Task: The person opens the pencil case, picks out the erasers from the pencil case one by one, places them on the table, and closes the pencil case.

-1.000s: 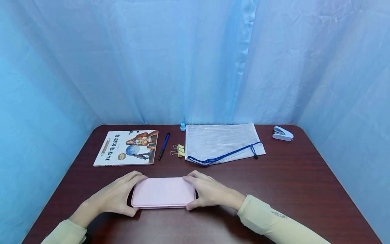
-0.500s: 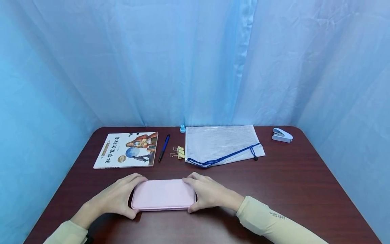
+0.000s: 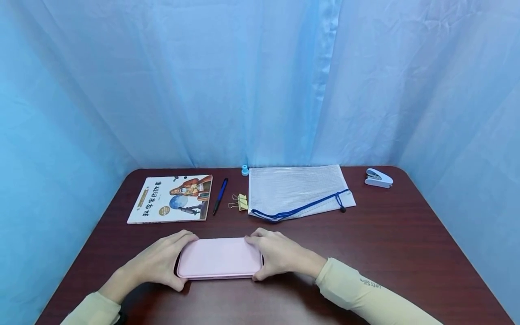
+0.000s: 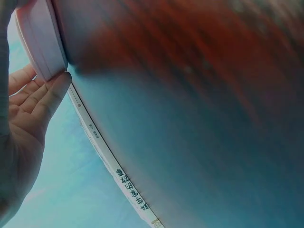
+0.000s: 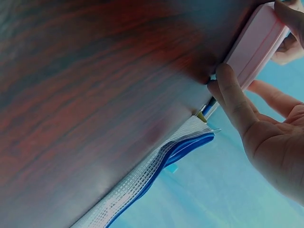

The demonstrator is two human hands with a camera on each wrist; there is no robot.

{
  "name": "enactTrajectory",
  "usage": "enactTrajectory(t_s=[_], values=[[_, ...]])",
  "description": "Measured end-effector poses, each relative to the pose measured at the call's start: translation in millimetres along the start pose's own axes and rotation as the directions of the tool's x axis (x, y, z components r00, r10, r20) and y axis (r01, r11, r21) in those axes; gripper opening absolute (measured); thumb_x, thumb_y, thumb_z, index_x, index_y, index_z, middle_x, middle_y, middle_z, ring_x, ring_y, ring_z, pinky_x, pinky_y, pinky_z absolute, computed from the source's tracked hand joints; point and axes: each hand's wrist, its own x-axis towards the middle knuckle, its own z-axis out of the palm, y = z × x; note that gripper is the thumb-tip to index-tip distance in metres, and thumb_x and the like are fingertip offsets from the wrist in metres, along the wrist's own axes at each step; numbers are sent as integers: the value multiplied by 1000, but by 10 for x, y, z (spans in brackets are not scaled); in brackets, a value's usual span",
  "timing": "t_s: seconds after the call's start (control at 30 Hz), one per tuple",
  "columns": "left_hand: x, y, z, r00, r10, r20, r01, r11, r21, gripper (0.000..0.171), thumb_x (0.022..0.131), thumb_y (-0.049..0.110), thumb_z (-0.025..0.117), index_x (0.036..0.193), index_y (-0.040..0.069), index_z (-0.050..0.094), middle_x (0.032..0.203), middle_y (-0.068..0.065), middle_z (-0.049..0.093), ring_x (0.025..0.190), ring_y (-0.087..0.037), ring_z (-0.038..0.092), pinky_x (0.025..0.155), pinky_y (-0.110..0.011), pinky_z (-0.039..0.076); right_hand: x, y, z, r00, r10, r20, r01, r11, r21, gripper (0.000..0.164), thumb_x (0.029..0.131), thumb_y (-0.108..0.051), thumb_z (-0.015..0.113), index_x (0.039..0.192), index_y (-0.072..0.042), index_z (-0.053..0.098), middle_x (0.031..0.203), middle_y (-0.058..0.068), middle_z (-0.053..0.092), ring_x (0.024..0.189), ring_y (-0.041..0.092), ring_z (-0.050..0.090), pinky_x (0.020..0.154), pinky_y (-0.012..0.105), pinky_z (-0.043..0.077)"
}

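A flat pink case (image 3: 221,257) with rounded corners lies near the front middle of the table in the head view. My left hand (image 3: 161,259) grips its left end, thumb at the near corner and fingers at the far one. At the opposite end, my right hand (image 3: 280,255) holds it in the same way. The right wrist view shows a seam running along the side of the case (image 5: 256,45), with right-hand fingertips against it. In the left wrist view, left-hand fingers touch the end of the case (image 4: 45,42). The palms hide parts of both short ends.
Behind the case lie a picture book (image 3: 172,199), a blue pen (image 3: 220,196), a yellow binder clip (image 3: 242,202) and a white mesh zip pouch (image 3: 296,189). A small light-blue object (image 3: 244,170) and a white stapler (image 3: 378,178) sit toward the back edge, by the blue curtain (image 3: 260,90).
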Motion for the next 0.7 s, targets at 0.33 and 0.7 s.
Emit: enactTrajectory(t_s=[0.33,0.7], values=[[-2,7,12,1000,-3,-10,3,1000,11,93,47,47,91,128,14,58,120,13,55,99,-2,54,84,-31,57,14,-1,4,1000,-3,7,3,1000,-5,90,68,-46,89,141,-3,59,129,6,61,108,15,63,90,24,54],[16,48,-3,1000,-20,-2,20,999,38,93,47,49,90,127,16,58,119,13,55,98,-2,54,84,-30,57,12,19,-21,999,-32,3,32,999,-19,87,68,-43,88,140,-3,60,127,9,62,108,18,64,90,28,55]])
